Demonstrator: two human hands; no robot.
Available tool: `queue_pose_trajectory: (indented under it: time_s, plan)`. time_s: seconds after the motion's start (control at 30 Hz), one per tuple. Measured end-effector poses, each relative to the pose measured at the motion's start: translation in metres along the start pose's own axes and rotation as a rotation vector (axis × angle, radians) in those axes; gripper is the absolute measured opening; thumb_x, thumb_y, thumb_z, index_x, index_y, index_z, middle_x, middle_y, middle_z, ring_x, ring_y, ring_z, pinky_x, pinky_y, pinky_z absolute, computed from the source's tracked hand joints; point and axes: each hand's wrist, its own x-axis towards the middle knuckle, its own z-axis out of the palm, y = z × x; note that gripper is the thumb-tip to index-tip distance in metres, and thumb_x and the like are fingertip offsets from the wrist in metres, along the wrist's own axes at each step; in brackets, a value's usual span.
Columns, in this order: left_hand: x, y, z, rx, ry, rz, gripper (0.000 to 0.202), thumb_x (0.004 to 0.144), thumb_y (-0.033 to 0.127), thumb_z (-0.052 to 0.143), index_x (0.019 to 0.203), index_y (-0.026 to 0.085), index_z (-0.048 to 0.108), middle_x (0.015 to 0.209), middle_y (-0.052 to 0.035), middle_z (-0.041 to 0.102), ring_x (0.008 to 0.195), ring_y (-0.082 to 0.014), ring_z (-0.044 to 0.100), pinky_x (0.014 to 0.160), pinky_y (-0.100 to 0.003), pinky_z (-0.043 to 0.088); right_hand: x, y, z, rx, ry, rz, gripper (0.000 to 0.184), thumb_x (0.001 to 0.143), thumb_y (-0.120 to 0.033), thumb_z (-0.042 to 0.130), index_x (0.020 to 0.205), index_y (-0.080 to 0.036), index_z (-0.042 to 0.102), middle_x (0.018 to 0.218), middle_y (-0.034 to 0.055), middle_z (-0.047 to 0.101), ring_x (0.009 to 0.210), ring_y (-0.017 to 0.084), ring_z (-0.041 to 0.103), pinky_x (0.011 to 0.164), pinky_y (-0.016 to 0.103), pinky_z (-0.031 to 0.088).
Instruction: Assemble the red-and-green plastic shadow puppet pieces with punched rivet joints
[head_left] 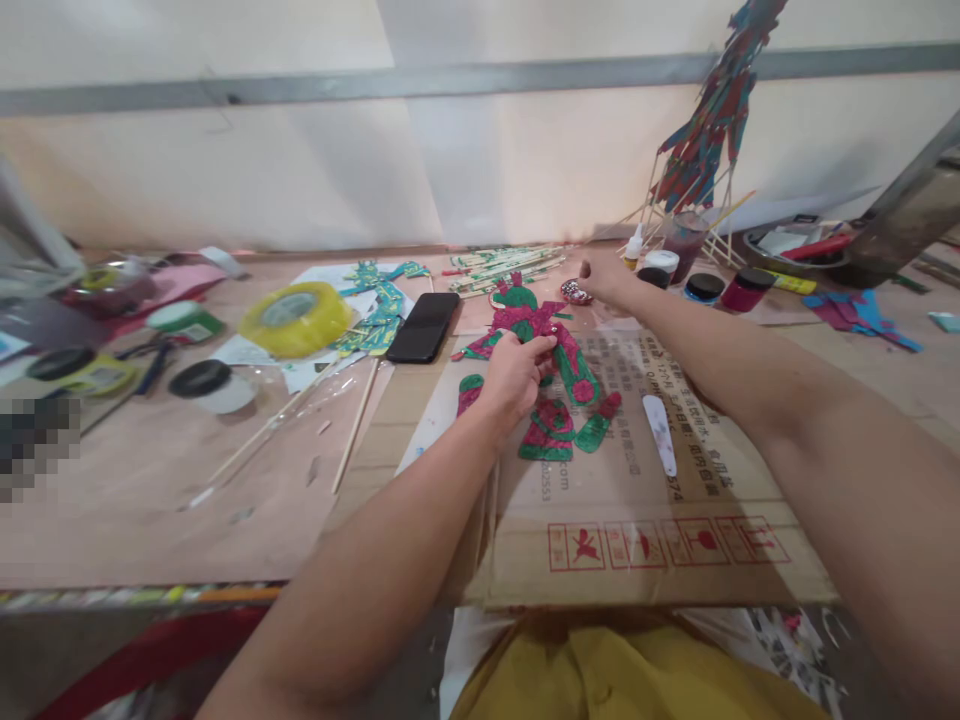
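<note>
A red and green flat puppet figure (559,385) lies in pieces on a sheet of brown cardboard (637,540). My left hand (517,372) is closed in a pinch on the figure's arm piece near its middle. My right hand (607,280) reaches farther back, fingers curled shut beside a small round patterned dish (576,291); what it holds, if anything, I cannot make out. A white flat tool (660,433) rests on the cardboard to the right of the figure.
A black phone (424,326), a yellow tape roll (295,318) and a blue-green puppet (379,300) lie left of the cardboard. Wooden sticks (356,420) lie beside them. Paint jars (705,287), a glue bottle (634,246) and a standing puppet (712,110) are at the back right.
</note>
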Motion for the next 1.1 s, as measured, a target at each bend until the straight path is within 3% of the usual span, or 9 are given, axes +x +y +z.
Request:
queue_pose_trajectory:
  time_s: [0.17, 0.37, 0.5, 0.67, 0.87, 1.0, 1.1]
  plan:
    - [-0.002, 0.001, 0.002, 0.028, -0.011, -0.026, 0.036, 0.063, 0.005, 0.074, 0.074, 0.021, 0.044, 0.068, 0.0019, 0.063, 0.062, -0.0123, 0.062, 0.061, -0.025, 0.051, -0.027, 0.002, -0.011, 0.087, 0.083, 0.02, 0.016, 0.087, -0.021, 0.06, 0.088, -0.01, 0.072, 0.086, 0.011, 0.074, 0.08, 0.02, 0.064, 0.072, 0.029, 0.046]
    - [-0.004, 0.003, 0.001, 0.04, -0.035, -0.018, 0.037, 0.063, 0.004, 0.075, 0.074, 0.021, 0.044, 0.067, 0.0017, 0.064, 0.059, -0.0127, 0.062, 0.06, -0.026, 0.051, -0.085, 0.009, -0.018, 0.268, 0.055, -0.027, 0.015, 0.089, -0.027, 0.059, 0.083, -0.015, 0.067, 0.07, 0.002, 0.066, 0.059, 0.012, 0.055, 0.059, 0.024, 0.043]
    - [-0.003, 0.003, 0.0, 0.054, -0.048, -0.006, 0.037, 0.062, 0.005, 0.076, 0.075, 0.02, 0.045, 0.068, 0.0018, 0.065, 0.058, -0.0121, 0.062, 0.06, -0.026, 0.05, -0.134, 0.012, -0.02, 0.545, 0.007, -0.09, 0.018, 0.078, -0.035, 0.069, 0.077, -0.017, 0.066, 0.071, 0.0014, 0.065, 0.06, 0.013, 0.054, 0.058, 0.026, 0.042]
    - [-0.003, 0.003, 0.0, 0.058, -0.021, 0.003, 0.038, 0.061, 0.004, 0.076, 0.076, 0.021, 0.045, 0.069, 0.0022, 0.064, 0.06, -0.0122, 0.063, 0.06, -0.026, 0.051, -0.178, 0.007, -0.022, 0.615, -0.04, -0.133, 0.024, 0.073, -0.042, 0.073, 0.077, -0.02, 0.066, 0.07, 0.0002, 0.064, 0.066, 0.016, 0.057, 0.063, 0.028, 0.044]
    - [-0.005, 0.0, 0.003, 0.054, -0.054, 0.01, 0.037, 0.062, 0.005, 0.077, 0.075, 0.02, 0.046, 0.068, 0.002, 0.064, 0.059, -0.012, 0.063, 0.059, -0.025, 0.051, -0.19, 0.002, -0.024, 0.655, -0.04, -0.148, 0.022, 0.072, -0.04, 0.074, 0.069, -0.02, 0.067, 0.063, -0.0008, 0.063, 0.059, 0.013, 0.055, 0.059, 0.027, 0.043]
    - [-0.01, -0.002, 0.007, 0.093, -0.076, -0.015, 0.034, 0.063, 0.007, 0.079, 0.076, 0.02, 0.051, 0.071, 0.0009, 0.065, 0.06, -0.0123, 0.063, 0.058, -0.024, 0.052, -0.188, 0.005, -0.024, 0.843, 0.02, -0.019, 0.028, 0.07, -0.044, 0.078, 0.068, -0.019, 0.066, 0.055, -0.0021, 0.058, 0.05, 0.011, 0.051, 0.051, 0.026, 0.043]
    - [-0.014, -0.001, 0.009, 0.108, -0.086, -0.021, 0.034, 0.063, 0.008, 0.08, 0.076, 0.019, 0.051, 0.074, 0.0004, 0.066, 0.062, -0.0129, 0.065, 0.06, -0.026, 0.053, -0.188, 0.007, -0.02, 1.0, 0.055, 0.063, 0.031, 0.065, -0.046, 0.083, 0.073, -0.019, 0.069, 0.06, -0.0007, 0.062, 0.053, 0.012, 0.056, 0.056, 0.029, 0.051]
